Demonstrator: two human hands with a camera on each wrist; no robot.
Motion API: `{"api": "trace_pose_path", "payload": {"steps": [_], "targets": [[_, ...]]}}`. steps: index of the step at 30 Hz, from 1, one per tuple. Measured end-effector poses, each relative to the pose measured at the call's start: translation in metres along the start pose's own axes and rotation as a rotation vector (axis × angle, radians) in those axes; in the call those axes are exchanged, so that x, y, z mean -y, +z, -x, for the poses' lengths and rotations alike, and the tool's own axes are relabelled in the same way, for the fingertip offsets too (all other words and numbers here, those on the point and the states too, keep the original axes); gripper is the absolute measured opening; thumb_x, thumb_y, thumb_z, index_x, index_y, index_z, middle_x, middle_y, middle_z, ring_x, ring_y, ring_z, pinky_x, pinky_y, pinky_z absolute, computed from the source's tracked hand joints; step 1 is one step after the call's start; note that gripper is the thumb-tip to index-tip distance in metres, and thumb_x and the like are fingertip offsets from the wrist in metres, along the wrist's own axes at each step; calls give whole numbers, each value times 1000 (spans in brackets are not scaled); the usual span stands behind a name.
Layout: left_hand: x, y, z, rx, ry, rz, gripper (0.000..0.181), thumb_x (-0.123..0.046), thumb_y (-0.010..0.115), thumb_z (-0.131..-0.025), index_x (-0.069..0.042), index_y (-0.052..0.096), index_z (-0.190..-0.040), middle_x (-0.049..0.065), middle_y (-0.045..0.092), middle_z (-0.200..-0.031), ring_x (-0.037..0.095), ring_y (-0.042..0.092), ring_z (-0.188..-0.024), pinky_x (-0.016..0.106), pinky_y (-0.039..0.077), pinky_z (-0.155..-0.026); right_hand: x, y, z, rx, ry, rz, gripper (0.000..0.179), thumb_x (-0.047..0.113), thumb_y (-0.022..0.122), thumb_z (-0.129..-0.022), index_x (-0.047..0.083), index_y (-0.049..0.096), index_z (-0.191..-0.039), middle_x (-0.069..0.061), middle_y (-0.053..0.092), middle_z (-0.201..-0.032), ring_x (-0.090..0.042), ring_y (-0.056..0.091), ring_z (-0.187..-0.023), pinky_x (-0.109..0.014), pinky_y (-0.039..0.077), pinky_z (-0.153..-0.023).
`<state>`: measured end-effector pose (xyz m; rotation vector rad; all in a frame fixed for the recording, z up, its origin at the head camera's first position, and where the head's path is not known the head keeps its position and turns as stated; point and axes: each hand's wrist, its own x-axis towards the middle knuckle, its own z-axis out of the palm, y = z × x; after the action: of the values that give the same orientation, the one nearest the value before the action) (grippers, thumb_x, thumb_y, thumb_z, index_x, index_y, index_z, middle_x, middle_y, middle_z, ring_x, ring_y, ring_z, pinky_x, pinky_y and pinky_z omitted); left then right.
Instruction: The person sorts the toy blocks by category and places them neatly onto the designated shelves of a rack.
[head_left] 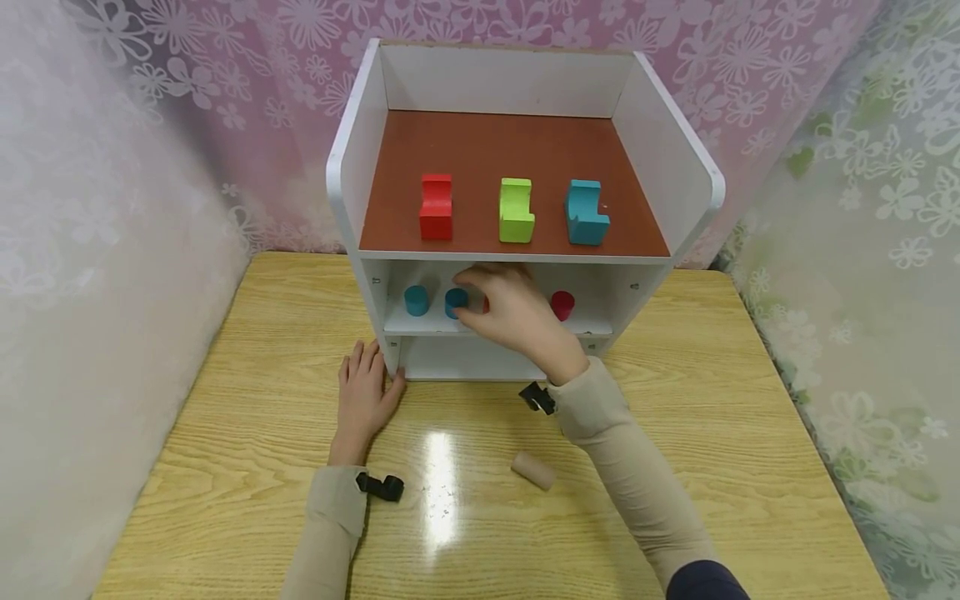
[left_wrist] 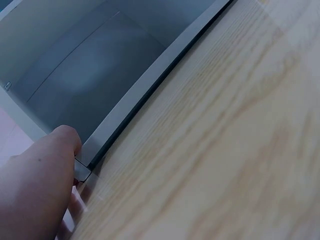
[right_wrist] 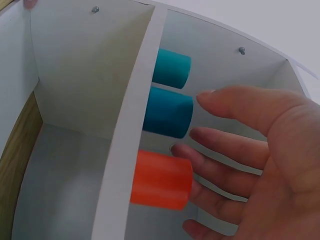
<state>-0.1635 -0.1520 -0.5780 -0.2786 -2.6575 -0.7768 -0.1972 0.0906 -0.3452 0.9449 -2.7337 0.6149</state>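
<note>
My right hand (head_left: pixel 513 307) reaches into the middle level of a white shelf unit (head_left: pixel 517 257). Its thumb and fingers are spread close to a dark blue cylinder (right_wrist: pixel 168 112), without a visible grip on it. A teal cylinder (right_wrist: pixel 172 68) and an orange-red cylinder (right_wrist: pixel 161 180) stand on either side of the blue one; in the head view my hand mostly covers the orange-red one. To the right stands a crimson cylinder (head_left: pixel 562 305). My left hand (head_left: pixel 365 400) rests on the table at the unit's lower left corner, its thumb against the edge.
On the brown top level stand a red block (head_left: pixel 437 208), a lime green block (head_left: pixel 516 212) and a teal block (head_left: pixel 587 213), each notched. A tan cylinder (head_left: pixel 533 470) lies on the wooden table (head_left: pixel 262 433). Floral curtains (head_left: pixel 285 133) surround the table.
</note>
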Motion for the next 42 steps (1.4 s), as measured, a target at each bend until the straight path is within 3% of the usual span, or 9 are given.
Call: {"api": "trace_pose_path", "payload": {"steps": [5, 9, 14, 22, 29, 34, 42], "targets": [[0, 0, -1, 9, -12, 0, 37, -38, 49, -93, -9, 57, -114, 8, 38, -146, 38, 22, -138, 58, 11, -109, -3, -4, 4, 7, 32, 8, 30, 26, 67, -83, 13, 67, -111, 2, 64, -100, -13, 53, -78, -34, 44, -79], [0, 0, -1, 17, -26, -5, 38, -38, 48, -92, -9, 56, -115, 7, 38, -146, 38, 22, -138, 57, 11, -110, -5, -6, 8, 7, 48, 8, 31, 23, 65, -82, 13, 67, -112, 2, 65, -105, -14, 53, -86, -36, 43, -83], [0, 1, -1, 21, -35, -6, 39, -38, 49, -92, -10, 56, -117, 8, 38, -146, 38, 22, -138, 58, 12, -109, -10, -7, 12, -17, 39, 23, 31, 18, 64, -81, 14, 68, -111, 1, 65, -102, -13, 53, -89, -37, 42, -86], [0, 0, -1, 8, -27, -12, 32, -38, 49, -92, -10, 57, -107, 7, 39, -145, 38, 24, -137, 58, 13, -109, -16, -6, 15, -56, 17, 32, 26, 8, 60, -80, 10, 69, -105, -1, 64, -98, -15, 50, -86, -35, 42, -80], [0, 1, -1, 1, -20, 1, 38, -37, 50, -92, -9, 56, -116, 9, 39, -145, 39, 23, -137, 59, 13, -108, -18, -7, 17, -71, 27, 43, 26, 9, 61, -80, 9, 69, -105, -2, 65, -101, -17, 53, -88, -36, 43, -82], [1, 1, -1, 1, -14, -5, 37, -36, 52, -91, -7, 57, -114, 10, 39, -144, 40, 23, -137, 59, 13, -109, -17, -10, 19, -87, 30, 57, 25, 11, 62, -80, 9, 69, -105, -1, 65, -101, -16, 52, -86, -36, 44, -81], [-1, 1, -2, 18, -30, -6, 36, -37, 50, -91, -9, 57, -114, 8, 38, -145, 39, 23, -138, 58, 12, -109, -16, -18, 31, -190, -32, 83, 17, 14, 68, -79, 10, 71, -96, -1, 66, -93, -16, 55, -83, -37, 44, -77]]}}
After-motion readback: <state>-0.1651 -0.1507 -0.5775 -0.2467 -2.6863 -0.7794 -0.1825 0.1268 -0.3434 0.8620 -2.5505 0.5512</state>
